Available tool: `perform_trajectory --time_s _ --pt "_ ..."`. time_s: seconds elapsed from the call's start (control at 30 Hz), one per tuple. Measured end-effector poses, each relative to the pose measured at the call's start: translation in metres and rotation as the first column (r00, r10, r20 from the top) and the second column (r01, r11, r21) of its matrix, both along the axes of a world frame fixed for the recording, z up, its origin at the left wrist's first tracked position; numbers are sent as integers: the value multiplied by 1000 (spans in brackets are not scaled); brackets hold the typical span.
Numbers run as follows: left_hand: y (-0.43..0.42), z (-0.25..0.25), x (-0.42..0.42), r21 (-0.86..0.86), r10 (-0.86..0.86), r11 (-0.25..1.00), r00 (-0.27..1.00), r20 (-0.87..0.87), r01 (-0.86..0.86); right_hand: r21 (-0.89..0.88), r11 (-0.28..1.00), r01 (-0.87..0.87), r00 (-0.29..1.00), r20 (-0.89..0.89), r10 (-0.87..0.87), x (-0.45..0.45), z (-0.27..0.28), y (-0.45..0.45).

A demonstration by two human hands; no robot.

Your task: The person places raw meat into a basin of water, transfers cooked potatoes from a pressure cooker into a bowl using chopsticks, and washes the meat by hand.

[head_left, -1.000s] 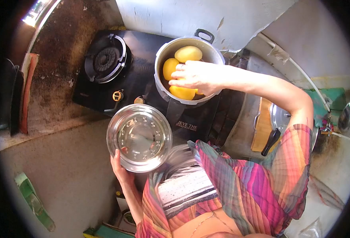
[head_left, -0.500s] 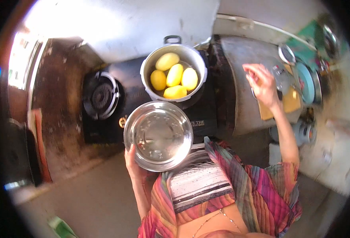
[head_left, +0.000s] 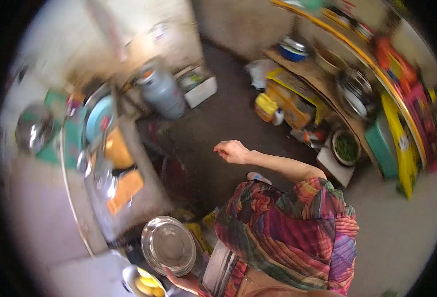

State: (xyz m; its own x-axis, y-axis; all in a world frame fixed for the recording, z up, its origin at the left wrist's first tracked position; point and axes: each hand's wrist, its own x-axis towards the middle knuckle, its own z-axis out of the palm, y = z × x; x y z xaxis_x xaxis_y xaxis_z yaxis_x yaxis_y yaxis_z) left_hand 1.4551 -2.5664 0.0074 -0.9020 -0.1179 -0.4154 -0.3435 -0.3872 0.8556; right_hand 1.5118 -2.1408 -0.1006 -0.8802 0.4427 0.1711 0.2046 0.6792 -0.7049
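Note:
My left hand [head_left: 180, 281] grips the rim of a shiny steel bowl [head_left: 168, 246], low in the head view. The bowl's hollow side faces me, and no food shows in it. Just left of that hand, partly cut off by the frame's lower edge, is the metal pot [head_left: 126, 278] with yellow peeled potatoes [head_left: 148, 284] inside. Out over the dark floor, my right hand [head_left: 232, 151] hangs in the air, touching nothing. Its fingers are loosely bent and a little apart, with nothing visible in them.
On the left counter [head_left: 151, 190] lie a cutting board [head_left: 118, 148] and a blue basin [head_left: 99, 119]. Beyond stands a grey gas cylinder [head_left: 163, 91] beside a white box [head_left: 201, 91]. Shelves [head_left: 317, 74] at right carry pots, with a yellow jug [head_left: 266, 105] and a basket of greens [head_left: 345, 147] below.
The view has swung right, away from the stove toward the floor and shelves. My left hand still holds the bowl. My right hand has moved from above the counter to over the floor.

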Motion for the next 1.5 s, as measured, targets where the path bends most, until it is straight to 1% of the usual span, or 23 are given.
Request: perform_trajectory --time_s 0.1,0.13,0.27,0.33,0.37,0.4,0.47,0.5,0.53,0.57,0.6,0.67,0.7,0.77,0.83,0.87,0.9,0.93,0.97,1.1,1.17,1.2,1.5 --pt "34 -18 -17 -73 -243 967 969 37 245 -23 966 257 964 82 -255 77 -12 45" --pt "45 -2 -28 -82 -250 964 968 31 252 3 937 349 932 98 -348 88 -6 46" --pt "118 -28 -40 2 -520 854 853 -48 521 -57 653 756 654 121 -747 186 -23 134" --pt "166 -30 -29 -9 -548 836 836 -21 548 -107 519 848 519 -36 -854 232 -44 210" --pt "199 -24 -19 -27 -553 833 833 16 553 -220 419 881 426 -17 -905 248 -12 247" --pt "215 -45 -22 -2 -564 826 826 23 564 -223 369 902 353 -108 -929 267 -8 293" --pt "264 -45 1 -18 -514 856 853 90 517 -226 308 924 290 -109 -951 302 3 379" --pt "293 -46 14 -34 -456 884 877 149 466 -342 201 918 162 -138 -977 313 12 421" --pt "303 -58 15 83 -536 844 821 197 530 -265 200 943 158 -174 -972 339 -15 483" --pt "314 -71 19 73 -520 852 827 211 518 -267 162 950 111 -196 -974 350 -9 521" --pt "331 -81 23 59 -487 870 832 265 490 -133 212 968 200 -98 -975 366 2 554" --pt "362 -75 33 9 -444 878 808 388 478 28 203 979 202 20 -979 379 -2 606" --pt "386 -59 51 -3 -417 896 845 335 444 95 203 975 196 76 -978 382 -9 627" --pt "373 -79 44 36 -495 853 785 371 521 192 225 955 192 176 -965 385 -20 641" --pt "404 -58 64 -48 -413 893 858 307 447 235 285 929 229 239 -944 389 -72 666" --pt "418 -45 76 -8 -392 914 890 234 405 247 320 915 252 268 -930 390 -89 675" --pt "431 -37 79 -92 -301 938 917 261 334 254 349 902 273 290 -917 391 -104 682" --pt "441 -24 82 -19 -374 920 891 259 392 256 372 892 291 302 -908 392 -118 690" --pt "447 -24 83 -123 -308 931 920 243 344 258 389 884 305 312 -900 391 -128 698" --pt "462 -21 81 -174 -331 914 920 209 368 228 410 883 327 326 -887 383 -159 713" --pt "462 -23 80 -99 -267 950 936 228 295 202 395 896 316 335 -888 384 -168 713" --pt "468 -17 83 -187 -266 935 944 194 302 184 384 905 309 337 -889 386 -174 711" --pt "442 -35 81 -34 -145 988 978 149 152 -70 308 949 316 273 -909 393 -188 687"
